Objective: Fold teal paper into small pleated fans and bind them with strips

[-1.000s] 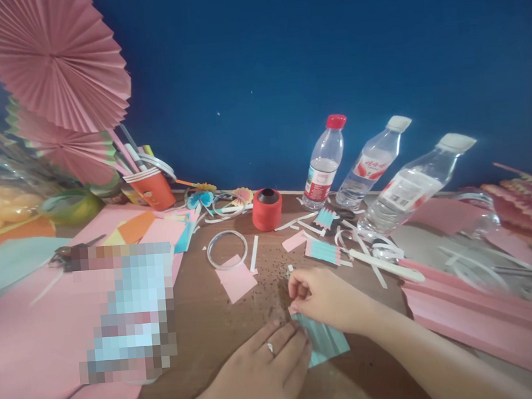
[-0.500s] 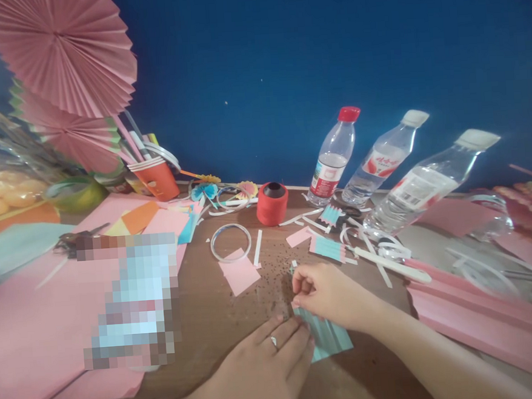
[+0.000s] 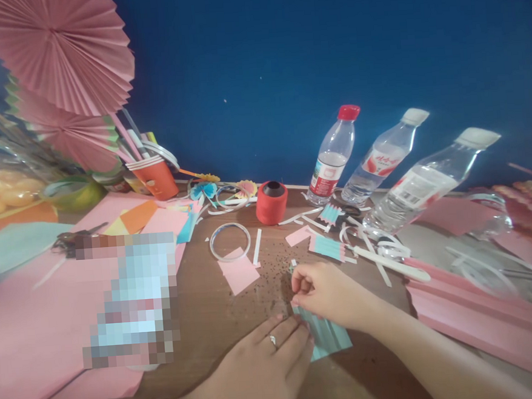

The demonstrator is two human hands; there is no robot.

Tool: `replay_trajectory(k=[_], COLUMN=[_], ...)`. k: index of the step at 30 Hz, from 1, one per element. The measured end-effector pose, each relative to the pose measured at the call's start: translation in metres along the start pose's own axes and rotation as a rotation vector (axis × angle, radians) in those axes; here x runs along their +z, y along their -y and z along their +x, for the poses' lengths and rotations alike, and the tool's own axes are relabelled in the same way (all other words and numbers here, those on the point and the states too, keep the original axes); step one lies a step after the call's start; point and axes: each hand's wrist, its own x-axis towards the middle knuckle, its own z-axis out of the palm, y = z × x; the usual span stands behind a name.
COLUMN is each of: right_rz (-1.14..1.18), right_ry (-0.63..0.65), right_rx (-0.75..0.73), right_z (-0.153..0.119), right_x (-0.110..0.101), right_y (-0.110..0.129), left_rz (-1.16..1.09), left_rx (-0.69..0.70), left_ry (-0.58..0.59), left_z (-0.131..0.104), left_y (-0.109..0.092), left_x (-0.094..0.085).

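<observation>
A small blue-green sheet of paper [image 3: 326,336] with straight crease lines lies on the brown table in front of me. My left hand [image 3: 270,357], a ring on one finger, lies flat with its fingertips on the paper's left edge. Across the paper's far edge rests my right hand [image 3: 324,289], its fingers curled and pressed at the far left corner, where a bit of pink shows. The paper under both hands is partly hidden. Just beyond them are small dark specks, a square pink slip [image 3: 240,273] and a pleated blue-and-pink piece [image 3: 326,247].
A tape roll [image 3: 211,244] overlaps the pink slip. Further back stand a red round object [image 3: 272,204] with a dark top, several bottles [image 3: 330,170] and a red cup of pens [image 3: 156,180]. Pink sheets [image 3: 42,318] cover the left side. White strips and a white-handled tool [image 3: 391,262] lie right.
</observation>
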Motion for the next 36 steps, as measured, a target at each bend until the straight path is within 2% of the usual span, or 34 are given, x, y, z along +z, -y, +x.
replay_trajectory(k=[10, 14, 16, 17, 21, 23, 25, 27, 32, 36], right_rz=[-0.023, -0.015, 0.009, 0.034, 0.286, 0.414, 0.437, 0.394, 0.333, 0.337], right_ry=[-0.007, -0.017, -0.031, -0.042, -0.121, -0.165, -0.196, -0.213, -0.23, -0.223], right_rx=[-0.015, -0.023, -0.035, -0.042, -0.077, -0.118, -0.17, -0.214, -0.263, -0.226], right_z=[-0.002, -0.001, -0.002, -0.003, -0.013, -0.02, -0.028, -0.034, -0.038, -0.037], right_x=[-0.001, 0.002, 0.004, 0.004, 0.005, 0.006, 0.008, 0.01, 0.01, 0.01], right_y=[0.001, -0.003, -0.004, -0.004, 0.003, 0.008, 0.013, 0.016, 0.022, 0.022], left_rz=[0.011, -0.062, -0.212, -0.326, -0.844, -1.096, -1.314, -1.414, -1.475, -1.434], left_rx=[-0.008, -0.013, -0.062, -0.132, -0.646, -0.795, -0.822, -0.824, -0.776, -0.789], left_ry=[-0.005, 0.0, -0.026, -0.061, -0.35, -0.458, -0.493, -0.503, -0.497, -0.557], left_z=[0.001, 0.001, 0.001, 0.001, 0.006, 0.011, 0.014, 0.015, 0.012, 0.01], left_y=[-0.001, -0.002, -0.002, 0.0, 0.014, 0.023, 0.03, 0.031, 0.025, 0.023], left_x=[-0.001, -0.005, -0.011, -0.015, -0.025, -0.025, -0.024, -0.024, -0.023, -0.022])
